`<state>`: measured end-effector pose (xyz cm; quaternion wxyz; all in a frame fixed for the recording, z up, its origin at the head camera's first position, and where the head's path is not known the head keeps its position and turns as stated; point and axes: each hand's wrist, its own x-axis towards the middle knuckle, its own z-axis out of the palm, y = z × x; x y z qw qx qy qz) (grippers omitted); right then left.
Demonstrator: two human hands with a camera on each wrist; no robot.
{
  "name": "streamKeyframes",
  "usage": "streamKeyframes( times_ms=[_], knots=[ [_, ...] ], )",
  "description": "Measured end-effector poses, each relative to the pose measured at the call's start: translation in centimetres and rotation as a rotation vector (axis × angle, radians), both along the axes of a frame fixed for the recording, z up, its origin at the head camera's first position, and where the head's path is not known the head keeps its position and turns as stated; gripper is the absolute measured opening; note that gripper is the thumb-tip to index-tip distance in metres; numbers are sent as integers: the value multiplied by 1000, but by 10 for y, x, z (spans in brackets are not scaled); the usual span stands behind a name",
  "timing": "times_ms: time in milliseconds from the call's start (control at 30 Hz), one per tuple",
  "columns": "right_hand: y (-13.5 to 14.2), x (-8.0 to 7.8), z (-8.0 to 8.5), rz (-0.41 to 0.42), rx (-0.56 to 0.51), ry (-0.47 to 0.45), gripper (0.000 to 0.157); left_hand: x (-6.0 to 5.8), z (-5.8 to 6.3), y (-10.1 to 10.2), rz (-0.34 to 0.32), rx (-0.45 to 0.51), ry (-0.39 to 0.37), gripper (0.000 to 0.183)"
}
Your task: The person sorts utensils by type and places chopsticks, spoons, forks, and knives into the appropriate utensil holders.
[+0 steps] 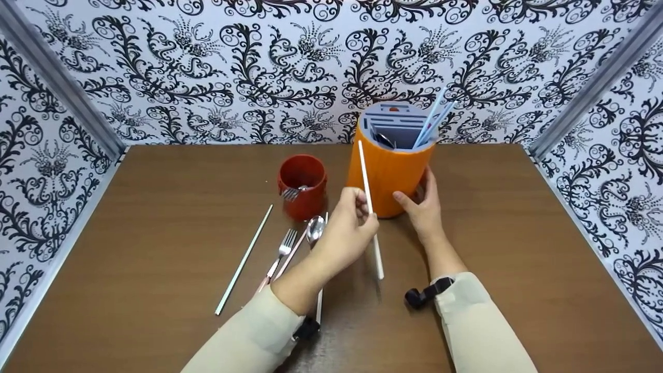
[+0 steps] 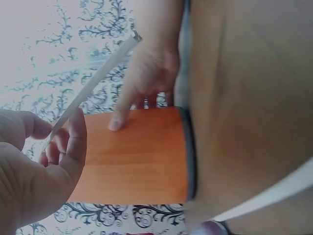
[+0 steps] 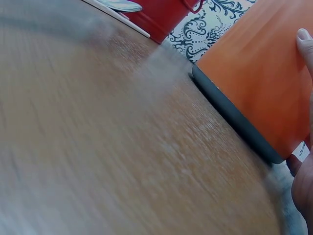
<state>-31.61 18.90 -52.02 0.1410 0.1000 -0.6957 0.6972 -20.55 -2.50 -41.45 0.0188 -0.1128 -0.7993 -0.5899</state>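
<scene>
My left hand (image 1: 348, 228) pinches a white chopstick (image 1: 364, 171) between thumb and fingers, tilted in front of an orange utensil holder (image 1: 396, 173). In the left wrist view the chopstick (image 2: 100, 74) slants up past the fingertips. My right hand (image 1: 426, 210) grips the holder low on its right side, thumb on the front and the other fingers partly hidden behind. The holder has a grey slotted top (image 1: 396, 119). Light blue chopsticks (image 1: 434, 120) and a dark metal utensil (image 1: 384, 140) stand in its open compartment.
Left of the holder stands a red cup (image 1: 305, 204) with a fork (image 1: 290, 194) at its rim. A spoon (image 1: 315, 228), another fork (image 1: 285, 247), a pink chopstick (image 1: 291, 255) and a pale green chopstick (image 1: 243, 261) lie on the table. Patterned walls enclose the back and sides.
</scene>
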Motion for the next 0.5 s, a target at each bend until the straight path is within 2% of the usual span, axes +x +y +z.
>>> streamKeyframes(
  times_ms=[167,267,433,500],
  knots=[
    [-1,0,1,10,-37,-17,95,0,16,6,64,44,117,27],
    [-3,5,7,12,-40,-28,96,-1,22,9,94,70,162,28],
    [-8,15,22,17,-31,-46,95,-5,33,14,108,151,248,28],
    [-8,15,22,23,-32,-50,94,-7,39,15,113,195,275,28]
  ],
)
